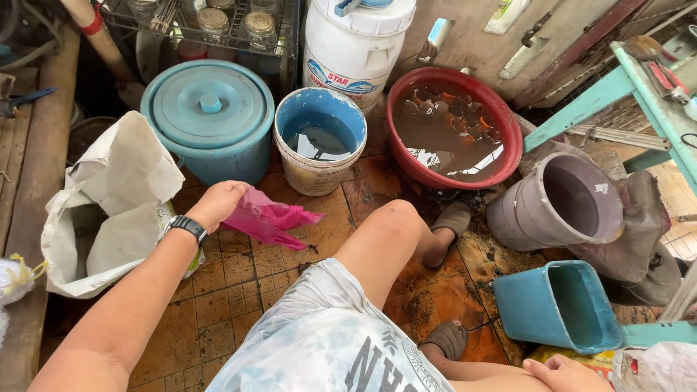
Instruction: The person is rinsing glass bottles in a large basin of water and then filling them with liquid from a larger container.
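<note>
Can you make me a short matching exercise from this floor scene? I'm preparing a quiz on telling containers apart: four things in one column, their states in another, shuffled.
Things:
1. red basin
2. blue tub
3. grey bucket
4. pink plastic bag

States:
A. closed with a lid
B. held in the left hand
C. lying on its side, empty
D. full of brownish water with round things in it

Pairs: 1-D, 2-A, 3-C, 4-B
</note>
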